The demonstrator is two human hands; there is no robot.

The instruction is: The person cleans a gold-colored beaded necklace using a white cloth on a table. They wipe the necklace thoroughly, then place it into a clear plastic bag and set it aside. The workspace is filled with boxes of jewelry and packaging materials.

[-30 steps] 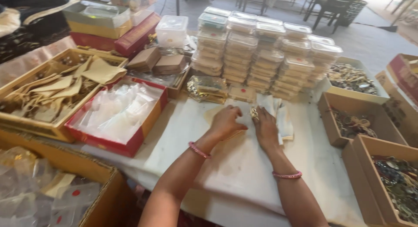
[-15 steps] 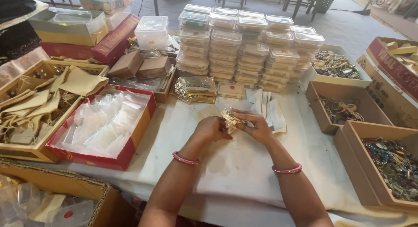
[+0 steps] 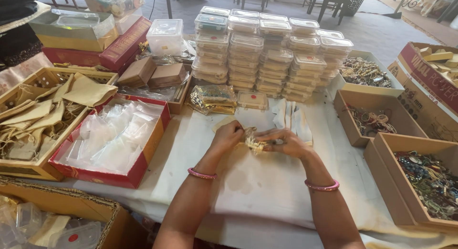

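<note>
Both hands met over the white cloth on the bench (image 3: 248, 191). The left hand (image 3: 229, 136) and right hand (image 3: 285, 143) were each clamped on a gold ornament (image 3: 255, 143) — it lay between the two grips, long axis roughly left-right, equally near both. Fingers hid much of it — its exact kind was unclear.

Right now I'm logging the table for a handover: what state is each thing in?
Left hand: gripping the gold piece.
Right hand: gripping it too.
Gold piece: held above the cloth.
Red box: open, full of clear bags.
Clear tubs: lidded, stacked.
Right-hand boxes: open, holding jewellery.
</note>
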